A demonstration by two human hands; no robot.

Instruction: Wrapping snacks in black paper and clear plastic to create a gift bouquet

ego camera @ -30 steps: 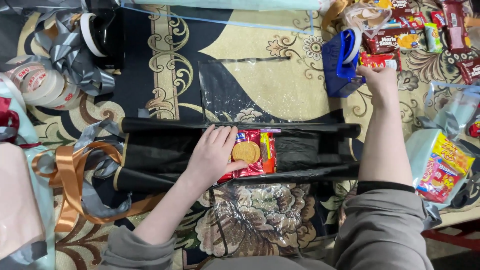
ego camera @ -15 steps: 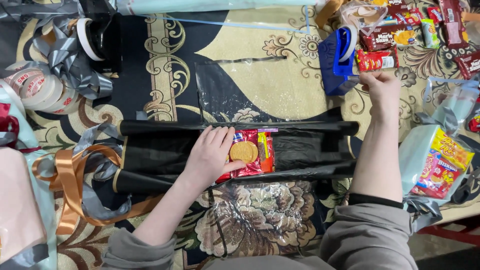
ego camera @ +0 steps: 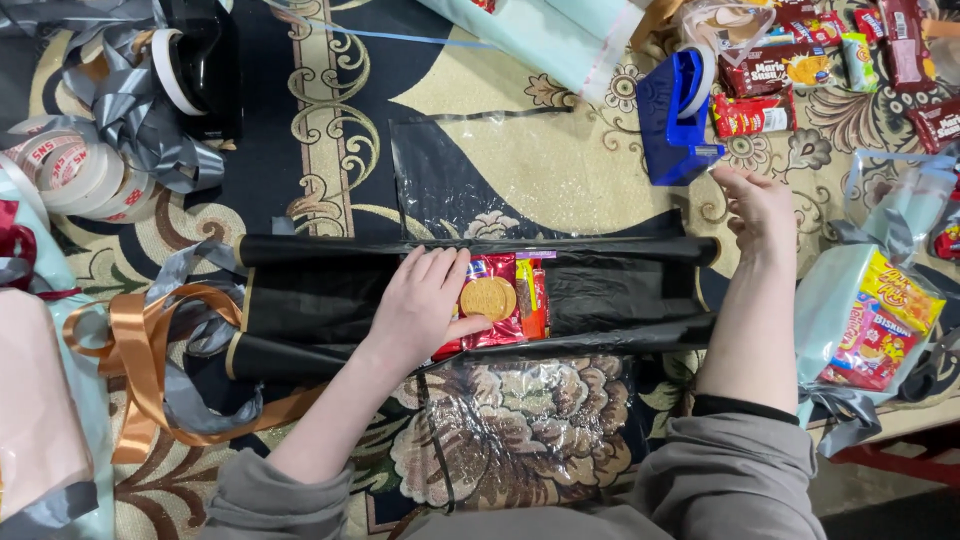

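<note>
Nearest the camera, just below the black wrapping sheet (ego camera: 600,290), a clear cellophane sheet (ego camera: 520,430) lies flat over the patterned surface (ego camera: 560,190). On the black sheet, left of its middle, sits the red biscuit packet (ego camera: 500,300), between the sheet's two rolled-in long edges. The left hand (ego camera: 425,305) lies flat and open on the packet's left part, fingers spread, thumb along the lower edge, pressing, not gripping. Packet looks light, crinkly, slippery film; biscuits inside likely brittle, so hold by flat palm pressure or by the short ends, not by squeezing the middle. Black sheet looks thin, soft and springy at the rolled edges, likely to uncurl if let go. Beyond the sheet's right end, the right hand (ego camera: 755,205) is loosely open, fingers curled, holding nothing I can see, just below the blue tape dispenser (ego camera: 675,115). Left of the sheet: orange and grey ribbons (ego camera: 150,370), tape rolls (ego camera: 85,175). Far right of it: more snack packets (ego camera: 790,70) and a filled pale-blue bundle (ego camera: 875,320).
</note>
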